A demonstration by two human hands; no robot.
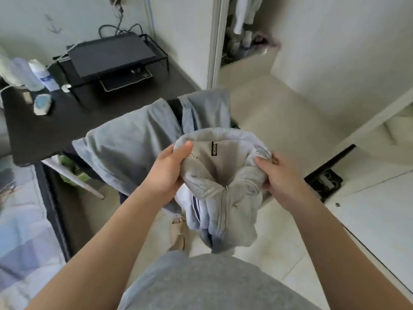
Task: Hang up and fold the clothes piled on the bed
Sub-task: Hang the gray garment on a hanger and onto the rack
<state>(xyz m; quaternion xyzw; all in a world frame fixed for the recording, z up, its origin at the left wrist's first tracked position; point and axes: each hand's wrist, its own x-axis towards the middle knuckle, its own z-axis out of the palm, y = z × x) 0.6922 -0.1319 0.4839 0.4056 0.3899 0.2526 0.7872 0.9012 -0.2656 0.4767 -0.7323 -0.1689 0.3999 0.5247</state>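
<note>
A black desk (51, 128) stands at the left, with a pale blue garment (125, 139) draped just in front of it. Held up over the floor is a grey zip sweater (225, 175), its collar clutched by the left hand (166, 170) and right hand (283, 177), one at each side.

**Inspector:** Neck label (213, 148) on the grey zip hoodie (223, 175)?

**Assistant:** Pale print on black, too small to read.

**Inspector:** The hands?

**Assistant:** Left hand (167, 173): fingers buried in the collar, only the thumb shows. Right hand (281, 177): fingers curl under the cloth, tips out of sight.

**Inspector:** Below the hoodie?

**Assistant:** A foot (178, 219), toes only. The hanging cloth covers the rest.

**Inspector:** Surroundings?

**Assistant:** Bed (20, 220) cut off by the left edge. Bottle (43, 74) on the counter (55, 121): label blurred, unreadable. Draped grey garment (129, 139) hides its support, except for a black strip (175, 108).
</note>
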